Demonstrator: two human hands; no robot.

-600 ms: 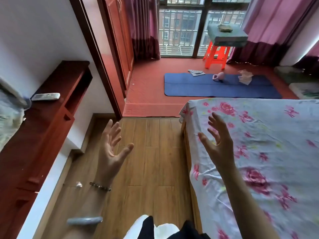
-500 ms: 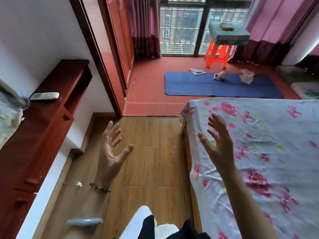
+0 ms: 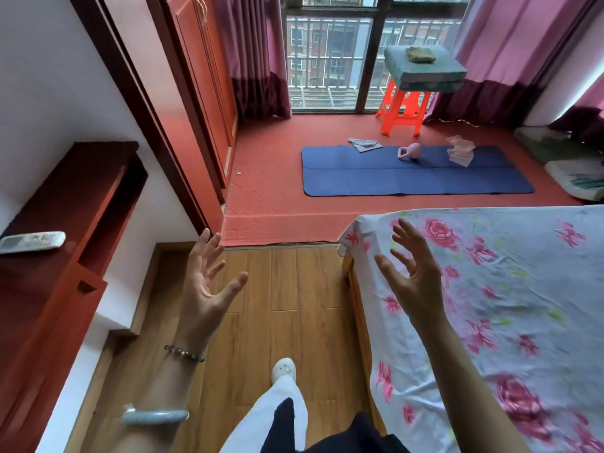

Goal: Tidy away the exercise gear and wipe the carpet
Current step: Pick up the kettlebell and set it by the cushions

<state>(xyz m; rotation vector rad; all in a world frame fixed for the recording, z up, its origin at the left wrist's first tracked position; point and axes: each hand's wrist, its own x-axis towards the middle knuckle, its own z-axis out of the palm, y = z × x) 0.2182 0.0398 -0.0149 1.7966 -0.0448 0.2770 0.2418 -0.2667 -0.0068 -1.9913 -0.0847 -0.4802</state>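
While left hand and right hand spread | 1 mat | 1 kettlebell

Bead bracelet, pale-grn bangle; wht trousers, shoe.

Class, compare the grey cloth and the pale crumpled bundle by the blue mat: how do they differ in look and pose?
The grey cloth is darker; the pale bundle is whitish-pink. The grey cloth lies flat; the pale bundle stands heaped and crumpled. The grey cloth is left of the pink kettlebell, the pale bundle right of it. Both sit at the far edge of the blue mat.
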